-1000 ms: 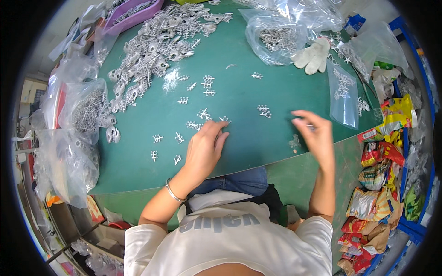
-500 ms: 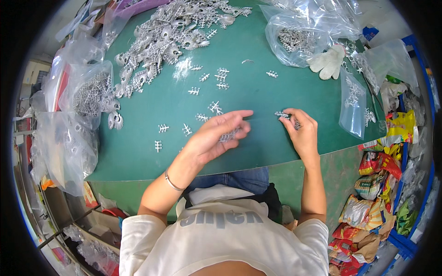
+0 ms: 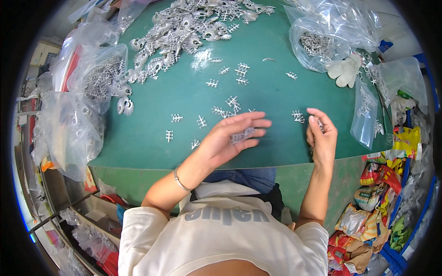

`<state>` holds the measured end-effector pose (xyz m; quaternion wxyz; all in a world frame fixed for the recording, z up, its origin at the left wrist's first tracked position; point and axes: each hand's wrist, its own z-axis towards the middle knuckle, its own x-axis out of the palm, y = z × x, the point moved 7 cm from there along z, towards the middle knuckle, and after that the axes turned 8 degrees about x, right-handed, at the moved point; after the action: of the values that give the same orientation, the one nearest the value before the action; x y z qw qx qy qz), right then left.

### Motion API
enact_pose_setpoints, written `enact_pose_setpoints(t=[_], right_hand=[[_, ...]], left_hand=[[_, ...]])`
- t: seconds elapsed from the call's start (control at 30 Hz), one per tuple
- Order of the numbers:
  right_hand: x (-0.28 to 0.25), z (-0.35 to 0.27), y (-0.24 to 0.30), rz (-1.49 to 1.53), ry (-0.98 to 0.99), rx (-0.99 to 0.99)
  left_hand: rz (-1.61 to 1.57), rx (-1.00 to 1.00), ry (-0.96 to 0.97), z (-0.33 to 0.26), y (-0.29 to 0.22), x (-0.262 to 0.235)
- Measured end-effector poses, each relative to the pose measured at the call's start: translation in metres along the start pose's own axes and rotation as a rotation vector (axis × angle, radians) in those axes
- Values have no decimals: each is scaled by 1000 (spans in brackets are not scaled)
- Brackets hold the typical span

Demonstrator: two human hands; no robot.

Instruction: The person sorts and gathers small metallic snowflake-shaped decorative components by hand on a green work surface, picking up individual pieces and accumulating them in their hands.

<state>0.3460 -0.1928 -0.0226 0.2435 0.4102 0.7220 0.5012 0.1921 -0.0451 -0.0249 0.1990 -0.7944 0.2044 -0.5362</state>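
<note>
- Bearing a small clutch of fishbone-shaped metal charms (image 3: 242,135) in its palm: left hand (image 3: 223,141), just in from the middle of the near bench edge. Fingers spread well open; hand blurred, count of charms unclear.
- Right hand (image 3: 324,140) in from the near edge, toward the bench's near right corner. Fingers curled around small grey pieces (image 3: 321,123), mostly hidden; slight gap between thumb and forefinger tips.
- Paired charms (image 3: 298,116) lie on the green bench (image 3: 271,154), just beside the right fingertips, on their left.
- Charm cluster (image 3: 225,110) just beyond the left hand; single charms (image 3: 177,117) scattered from there toward the near left corner.
- More charms (image 3: 241,69) mid-bench, farther from the near edge.
- Large heap of silvery castings (image 3: 189,34), fan-shaped ones among them, along the far left of the bench.
- Clear bag of small grey parts (image 3: 99,80) at the left edge.
- Toward the far right corner: open clear bag (image 3: 317,43), white glove (image 3: 344,71) near it. Flat clear pouch (image 3: 363,117) along the right edge, charms inside.
- Bangle (image 3: 180,180) on left wrist.
</note>
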Motion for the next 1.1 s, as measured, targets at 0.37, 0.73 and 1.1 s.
enact_pose_setpoints(t=[0.37, 0.73, 1.1], right_hand=[[3, 4, 4, -65, -50, -9], [20, 5, 33, -687, -300, -624], [10, 43, 9, 419, 290, 110]], left_hand=[[-550, 61, 127, 0, 3, 11], [-513, 80, 63, -7, 0, 6], [-131, 145, -100, -22, -7, -28]])
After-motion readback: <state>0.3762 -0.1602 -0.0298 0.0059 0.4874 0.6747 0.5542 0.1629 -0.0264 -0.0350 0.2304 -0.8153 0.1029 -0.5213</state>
